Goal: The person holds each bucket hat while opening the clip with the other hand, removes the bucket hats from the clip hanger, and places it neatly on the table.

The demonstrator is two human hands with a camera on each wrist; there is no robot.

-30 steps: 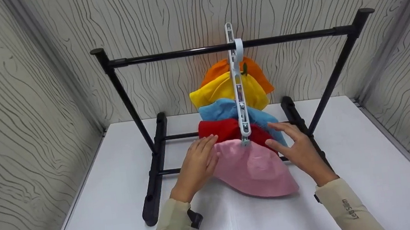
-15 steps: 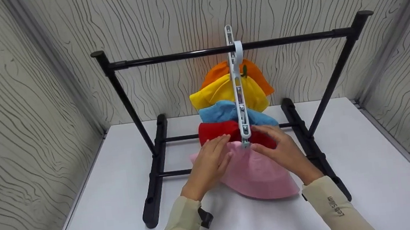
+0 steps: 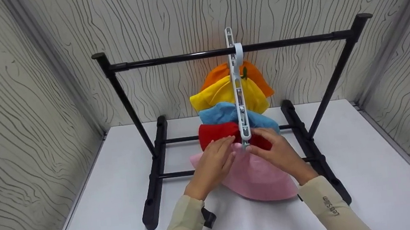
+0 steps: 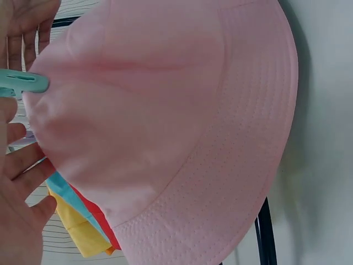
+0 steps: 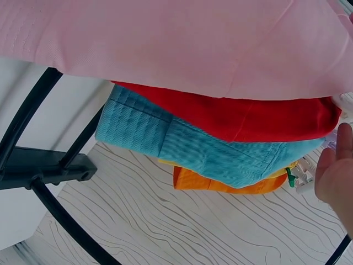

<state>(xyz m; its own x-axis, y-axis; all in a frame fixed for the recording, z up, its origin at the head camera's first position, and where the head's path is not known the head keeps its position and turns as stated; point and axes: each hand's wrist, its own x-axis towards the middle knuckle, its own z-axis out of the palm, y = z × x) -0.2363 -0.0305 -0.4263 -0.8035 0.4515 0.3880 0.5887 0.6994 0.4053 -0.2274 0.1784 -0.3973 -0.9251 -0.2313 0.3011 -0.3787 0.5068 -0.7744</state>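
A pink bucket hat (image 3: pixel 261 177) hangs nearest, its crown held in a mint-green clip (image 4: pixel 27 83) under the front end of a white hanger (image 3: pixel 242 115). My left hand (image 3: pixel 212 167) is at the left side of its crown, fingers fairly straight. On the other side my right hand (image 3: pixel 279 153) has its thumb tip by the clip and its fingers beside the hanger's end. I see no clear pinch there. Behind hang a red hat (image 5: pixel 237 113), a blue hat (image 5: pixel 193 146), a yellow hat (image 3: pixel 221 90) and an orange hat (image 3: pixel 216 75).
A black rack (image 3: pixel 168 59) carries the hanger on its top bar, with slanted posts and foot bars (image 3: pixel 152 196) on each side. It stands on a white table (image 3: pixel 109 216). Walls with a wood-grain pattern (image 3: pixel 164 16) enclose the back and both sides.
Both hands have moved inward toward the clip, the right one farther, from the hats' right side to the hanger's end. The hats and rack look nearly unchanged.
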